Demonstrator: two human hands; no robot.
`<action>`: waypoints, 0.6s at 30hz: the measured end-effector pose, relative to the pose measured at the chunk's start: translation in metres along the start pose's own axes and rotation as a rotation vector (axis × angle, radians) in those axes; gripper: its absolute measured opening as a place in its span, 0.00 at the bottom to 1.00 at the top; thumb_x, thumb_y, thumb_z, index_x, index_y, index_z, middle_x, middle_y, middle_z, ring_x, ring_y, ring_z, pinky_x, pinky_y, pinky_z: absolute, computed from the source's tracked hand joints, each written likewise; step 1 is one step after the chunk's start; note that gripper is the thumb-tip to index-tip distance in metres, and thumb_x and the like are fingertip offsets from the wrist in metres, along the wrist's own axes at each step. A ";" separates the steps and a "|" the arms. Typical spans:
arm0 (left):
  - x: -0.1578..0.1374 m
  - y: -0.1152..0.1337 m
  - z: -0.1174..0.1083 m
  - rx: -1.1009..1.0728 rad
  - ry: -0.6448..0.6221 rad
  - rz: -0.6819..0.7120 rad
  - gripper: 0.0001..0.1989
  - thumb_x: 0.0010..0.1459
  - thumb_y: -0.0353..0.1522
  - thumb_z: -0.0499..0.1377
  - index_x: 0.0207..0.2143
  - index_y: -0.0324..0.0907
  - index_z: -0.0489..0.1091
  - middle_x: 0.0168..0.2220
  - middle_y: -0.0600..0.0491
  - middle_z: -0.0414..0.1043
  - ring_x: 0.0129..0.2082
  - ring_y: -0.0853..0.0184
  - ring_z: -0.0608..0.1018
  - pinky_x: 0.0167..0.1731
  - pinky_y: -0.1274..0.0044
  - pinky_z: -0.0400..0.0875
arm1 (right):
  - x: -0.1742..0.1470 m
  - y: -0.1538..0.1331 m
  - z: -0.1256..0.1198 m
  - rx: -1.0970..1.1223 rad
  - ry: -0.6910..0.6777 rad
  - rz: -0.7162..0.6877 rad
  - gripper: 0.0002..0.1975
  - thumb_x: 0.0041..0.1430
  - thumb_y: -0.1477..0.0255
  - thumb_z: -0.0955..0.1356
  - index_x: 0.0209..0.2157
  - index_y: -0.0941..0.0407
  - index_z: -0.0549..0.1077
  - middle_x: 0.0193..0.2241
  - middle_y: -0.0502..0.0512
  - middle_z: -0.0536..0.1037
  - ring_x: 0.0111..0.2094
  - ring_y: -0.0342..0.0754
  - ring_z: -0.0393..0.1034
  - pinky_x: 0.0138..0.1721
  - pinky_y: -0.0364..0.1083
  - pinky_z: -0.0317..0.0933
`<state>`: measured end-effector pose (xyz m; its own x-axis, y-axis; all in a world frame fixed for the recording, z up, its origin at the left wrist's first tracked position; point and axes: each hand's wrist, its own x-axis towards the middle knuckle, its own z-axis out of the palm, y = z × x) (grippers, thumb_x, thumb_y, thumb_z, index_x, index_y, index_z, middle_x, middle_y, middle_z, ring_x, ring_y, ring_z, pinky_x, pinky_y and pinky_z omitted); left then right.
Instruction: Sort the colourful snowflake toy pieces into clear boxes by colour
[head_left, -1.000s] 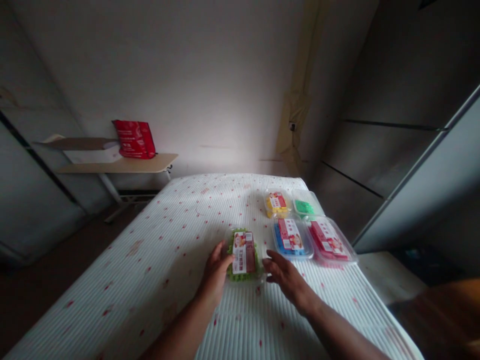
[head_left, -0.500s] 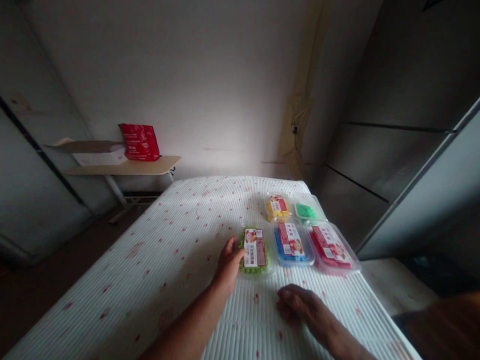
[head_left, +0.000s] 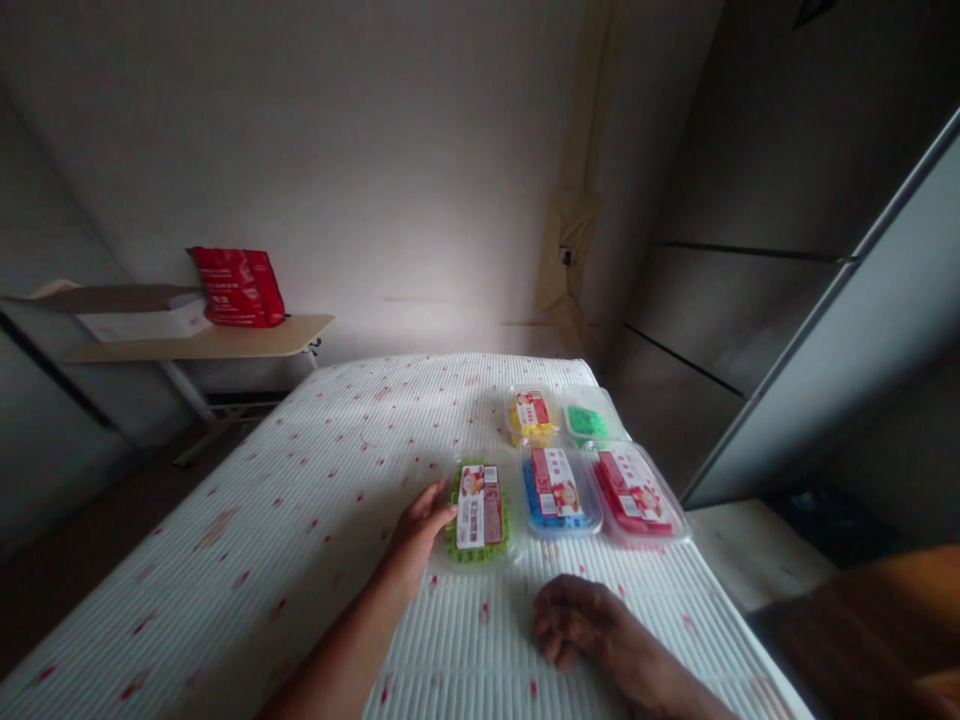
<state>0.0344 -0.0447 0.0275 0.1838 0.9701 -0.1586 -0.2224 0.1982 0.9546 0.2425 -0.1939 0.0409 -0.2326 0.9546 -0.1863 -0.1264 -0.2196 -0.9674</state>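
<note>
My left hand (head_left: pixel 421 525) grips the left edge of a clear plastic box (head_left: pixel 480 512) of light green pieces, thumb on top near its printed label. The box lies flat on the cloth-covered surface. Just right of it is a clear box of blue pieces (head_left: pixel 559 490), then a box with red contents (head_left: pixel 637 495). Behind them stand a box of yellow pieces (head_left: pixel 531 415) and one of green pieces (head_left: pixel 589 420). In front of the blue box, my right hand (head_left: pixel 577 620) is low over the cloth, fingers curled, with nothing visible in them.
A white ribbed cloth (head_left: pixel 315 480) with red spots covers the surface. At the far left, a small side table (head_left: pixel 292 335) carries a red bag (head_left: pixel 238 288) and a white box (head_left: pixel 146 320). A dark cabinet (head_left: pixel 720 300) stands along the right side.
The camera has turned a little to the right, so the scene sits further left. My left hand has drawn the light green box slightly nearer. The right hand's fingers have shifted a little.
</note>
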 end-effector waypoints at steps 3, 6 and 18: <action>0.009 0.003 0.001 0.071 -0.034 0.010 0.29 0.42 0.30 0.60 0.51 0.41 0.66 0.54 0.49 0.67 0.54 0.60 0.68 0.51 0.73 0.63 | 0.005 0.006 -0.002 0.049 0.047 -0.018 0.29 0.47 0.53 0.70 0.46 0.56 0.67 0.41 0.60 0.72 0.31 0.45 0.70 0.30 0.46 0.62; 0.028 0.011 -0.002 0.114 -0.094 0.022 0.31 0.44 0.31 0.57 0.54 0.44 0.62 0.56 0.50 0.64 0.55 0.62 0.67 0.53 0.71 0.61 | 0.014 0.004 0.002 0.100 0.079 -0.038 0.35 0.43 0.53 0.72 0.50 0.55 0.64 0.46 0.62 0.68 0.34 0.47 0.71 0.31 0.46 0.63; 0.007 0.024 0.003 0.254 -0.089 0.025 0.30 0.42 0.31 0.59 0.51 0.39 0.62 0.42 0.48 0.73 0.43 0.60 0.74 0.44 0.70 0.66 | -0.001 -0.010 0.035 0.330 0.225 0.133 0.39 0.48 0.57 0.71 0.58 0.59 0.56 0.42 0.64 0.74 0.40 0.53 0.71 0.38 0.51 0.64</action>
<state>0.0336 -0.0336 0.0499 0.2668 0.9560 -0.1222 0.0178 0.1219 0.9924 0.2097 -0.1996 0.0568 -0.0556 0.9258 -0.3740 -0.4197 -0.3615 -0.8326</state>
